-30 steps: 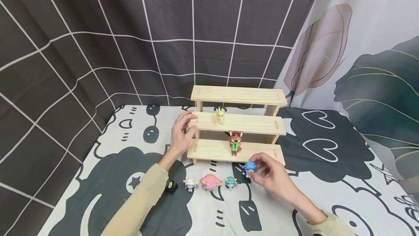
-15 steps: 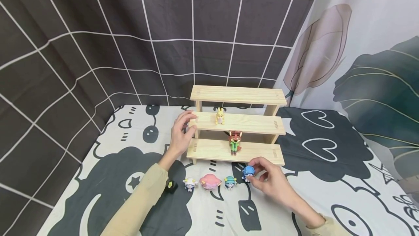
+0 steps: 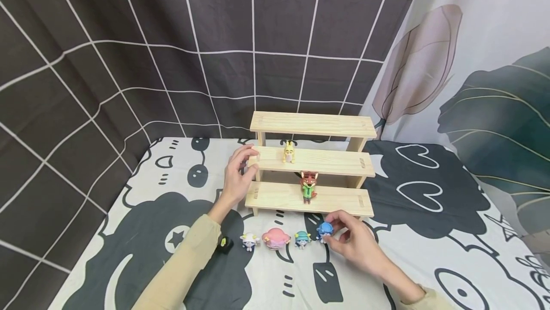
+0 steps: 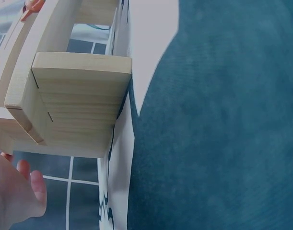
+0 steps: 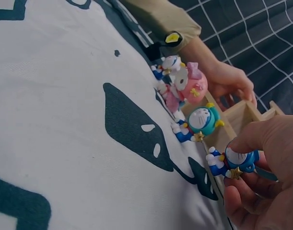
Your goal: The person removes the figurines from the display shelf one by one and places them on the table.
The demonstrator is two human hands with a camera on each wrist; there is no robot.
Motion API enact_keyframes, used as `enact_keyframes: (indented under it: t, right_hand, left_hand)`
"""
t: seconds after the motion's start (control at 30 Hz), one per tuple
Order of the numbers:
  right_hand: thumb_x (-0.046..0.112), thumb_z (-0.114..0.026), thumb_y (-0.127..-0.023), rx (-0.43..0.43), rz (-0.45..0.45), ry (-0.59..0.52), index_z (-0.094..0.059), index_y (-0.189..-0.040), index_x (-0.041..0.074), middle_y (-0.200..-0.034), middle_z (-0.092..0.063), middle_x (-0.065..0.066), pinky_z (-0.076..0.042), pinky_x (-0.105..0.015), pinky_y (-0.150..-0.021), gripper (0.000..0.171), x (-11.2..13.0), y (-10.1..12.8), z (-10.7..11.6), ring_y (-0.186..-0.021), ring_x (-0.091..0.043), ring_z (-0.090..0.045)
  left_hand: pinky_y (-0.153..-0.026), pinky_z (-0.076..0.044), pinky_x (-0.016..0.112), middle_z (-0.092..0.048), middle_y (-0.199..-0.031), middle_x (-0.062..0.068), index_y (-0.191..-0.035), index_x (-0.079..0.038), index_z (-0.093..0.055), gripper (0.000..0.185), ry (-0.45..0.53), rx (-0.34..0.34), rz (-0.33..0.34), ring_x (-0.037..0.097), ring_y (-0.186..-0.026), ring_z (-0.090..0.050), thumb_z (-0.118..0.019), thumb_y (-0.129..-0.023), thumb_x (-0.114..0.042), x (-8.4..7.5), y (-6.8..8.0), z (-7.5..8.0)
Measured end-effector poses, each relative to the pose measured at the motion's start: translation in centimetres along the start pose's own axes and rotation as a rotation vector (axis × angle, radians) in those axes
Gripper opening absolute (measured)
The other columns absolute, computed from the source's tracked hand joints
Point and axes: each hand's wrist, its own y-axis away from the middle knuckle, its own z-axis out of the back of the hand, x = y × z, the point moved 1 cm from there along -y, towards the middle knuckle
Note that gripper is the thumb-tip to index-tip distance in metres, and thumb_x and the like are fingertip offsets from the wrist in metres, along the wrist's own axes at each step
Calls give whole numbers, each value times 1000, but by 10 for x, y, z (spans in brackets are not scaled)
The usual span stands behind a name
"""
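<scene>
My right hand point(image 3: 358, 243) pinches a small blue-hatted cat figurine point(image 3: 325, 230) between thumb and fingers. In the right wrist view the figurine point(image 5: 236, 163) has a white face and a gold star. To its left stand a teal-hatted figurine point(image 3: 302, 239), a pink one point(image 3: 276, 238) and a white-hatted one point(image 3: 249, 240). My left hand point(image 3: 238, 176) grips the left end of the middle board of a three-tier wooden shelf point(image 3: 331, 162). A yellow rabbit figurine point(image 3: 289, 153) sits on that board; a fox figurine point(image 3: 308, 188) in green stands on the lowest one.
A small black object with a yellow mark point(image 3: 224, 244) lies by the left sleeve point(image 3: 185, 257). The patterned sheet point(image 3: 296, 295) spreads under everything. A dark grid curtain point(image 3: 223, 28) hangs behind the shelf, and a leaf-print curtain point(image 3: 485, 85) at the right.
My right hand has carried the blue-hatted figurine slightly down and left, closer to the teal-hatted one's row. The left hand and the shelf have stayed in place.
</scene>
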Motion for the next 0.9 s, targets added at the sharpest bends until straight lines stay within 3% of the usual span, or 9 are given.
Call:
enact_keyframes:
  t: [0.2,0.9]
  right_hand:
    - [-8,-82,-73,8,17,-18,-62,-102,10,-88,-64,7,-52,-27,-54,40,-1,3,-2,-73,-17,-63]
    - [-6,-81,-73,54,-33,11,-61,-102,10,-90,-60,6,-50,-24,-54,39,-5,9,-8,-74,-12,-59]
  left_hand:
    - [-93,-43,58,-53,-141,13,-115,-4,-66,31,-4,6,3,32,-113,-52,-59,-85,-6,0,0,0]
    - [-92,-41,61,-52,-141,20,-115,-2,-66,32,16,4,-5,34,-112,-52,-59,-84,-5,-1,-1,1]
